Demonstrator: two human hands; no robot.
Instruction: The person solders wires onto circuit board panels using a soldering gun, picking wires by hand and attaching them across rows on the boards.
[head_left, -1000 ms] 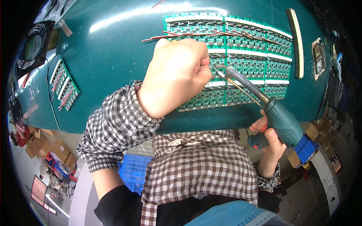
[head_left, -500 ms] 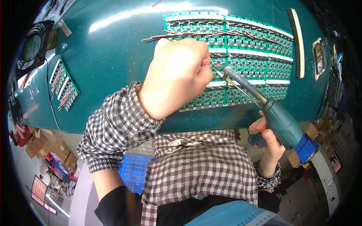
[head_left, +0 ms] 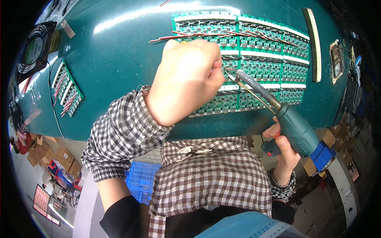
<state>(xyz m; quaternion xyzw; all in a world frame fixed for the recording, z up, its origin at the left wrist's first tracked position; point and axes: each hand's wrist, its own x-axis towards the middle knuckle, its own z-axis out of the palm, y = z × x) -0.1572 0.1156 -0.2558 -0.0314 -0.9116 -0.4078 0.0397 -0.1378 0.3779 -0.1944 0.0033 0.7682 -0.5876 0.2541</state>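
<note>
My left hand is closed over the panel of green circuit boards. Its thumb and finger pinch what looks like a thin wire, mostly hidden by the hand. In my right hand is a dark green soldering gun, gripped low at the right. Its metal barrel slants up and left, and a thin feed tube runs beside it. The tip meets the boards just right of my left fingertips. Several red and white wires lie across the upper board rows.
A smaller board piece with wires lies on the green mat at the left, below a black fan. Right of the panel are a pale strip and a small worn tray. A blue crate stands below the table.
</note>
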